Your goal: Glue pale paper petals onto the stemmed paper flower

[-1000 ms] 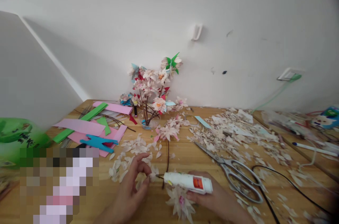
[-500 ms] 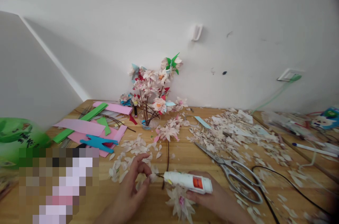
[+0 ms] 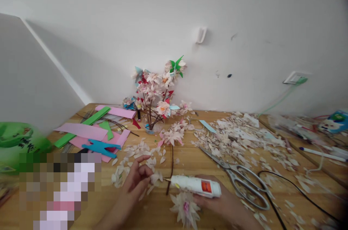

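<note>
Between the thumb and fingers of my left hand is a pale petal. My right hand is wrapped round a white glue tube with a red label, its thin nozzle pointing left at the petal. A white flower with a pink centre shows just below the tube, by my right fingers. Behind the nozzle, a pinkish flower lies on the table with its brown stem toward me. Loose petals are scattered beyond my left hand.
A vase of paper flowers stands near the wall. Coloured paper strips lie at the left, beside a green bag. Metal scissors, a petal heap, a black cable and a pen are at the right.
The glue tube has shifted slightly right, away from my left fingers. More of the petal in my left hand now shows, and the nozzle is clear of those fingers.
</note>
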Demonstrator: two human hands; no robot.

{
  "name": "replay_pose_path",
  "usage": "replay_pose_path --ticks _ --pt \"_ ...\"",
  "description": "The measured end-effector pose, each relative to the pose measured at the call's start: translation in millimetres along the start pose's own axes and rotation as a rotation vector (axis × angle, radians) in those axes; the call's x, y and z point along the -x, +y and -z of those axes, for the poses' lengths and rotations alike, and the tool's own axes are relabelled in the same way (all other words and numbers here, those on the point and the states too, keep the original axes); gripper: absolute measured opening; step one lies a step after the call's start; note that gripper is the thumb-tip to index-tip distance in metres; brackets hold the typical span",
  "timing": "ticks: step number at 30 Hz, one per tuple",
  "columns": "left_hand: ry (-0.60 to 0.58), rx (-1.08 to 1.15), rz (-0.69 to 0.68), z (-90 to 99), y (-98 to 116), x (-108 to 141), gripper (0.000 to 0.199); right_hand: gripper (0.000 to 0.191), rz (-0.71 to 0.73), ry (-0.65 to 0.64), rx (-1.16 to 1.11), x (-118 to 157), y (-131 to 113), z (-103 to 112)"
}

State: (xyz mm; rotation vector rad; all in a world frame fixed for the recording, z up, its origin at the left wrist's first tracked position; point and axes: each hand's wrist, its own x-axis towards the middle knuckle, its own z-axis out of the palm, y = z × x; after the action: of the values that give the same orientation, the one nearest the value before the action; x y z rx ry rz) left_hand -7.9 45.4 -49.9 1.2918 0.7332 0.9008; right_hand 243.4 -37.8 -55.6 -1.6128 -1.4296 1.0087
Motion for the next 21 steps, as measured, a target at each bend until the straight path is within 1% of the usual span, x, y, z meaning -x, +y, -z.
replay_pose_path --ticks 2,4,7,9,12,15,18,21 --pt "0.052 0.078 0.055 1.0 -1.8 -4.5 0.038 0.050 0.008 -0.009 -0.011 -4.1 8.6 4.2" --pt "0.131 0.097 0.092 1.6 -3.8 -7.8 0.037 0.043 0.022 -0.007 0.013 -10.9 14.5 11.0" --pt "0.216 0.104 0.095 2.8 -7.0 -11.1 0.032 0.041 0.011 0.082 0.055 -23.7 20.8 23.8" --pt "0.250 0.084 0.077 4.4 -9.3 -12.7 0.032 0.042 -0.005 0.103 0.077 -31.2 25.2 32.6" --pt "0.275 0.030 0.040 7.2 -12.0 -13.9 0.033 0.044 -0.009 0.057 0.094 -37.6 32.3 43.7" --pt "0.277 0.003 -0.006 8.7 -13.0 -14.2 0.035 0.044 -0.007 0.034 0.104 -40.6 38.3 49.3" --pt "0.275 -0.016 -0.047 8.9 -12.8 -15.0 0.037 0.044 -0.013 0.044 0.122 -44.0 42.0 48.4" --pt "0.257 -0.017 -0.071 9.6 -12.0 -16.5 0.040 0.045 -0.010 0.072 0.153 -45.2 40.3 49.1"
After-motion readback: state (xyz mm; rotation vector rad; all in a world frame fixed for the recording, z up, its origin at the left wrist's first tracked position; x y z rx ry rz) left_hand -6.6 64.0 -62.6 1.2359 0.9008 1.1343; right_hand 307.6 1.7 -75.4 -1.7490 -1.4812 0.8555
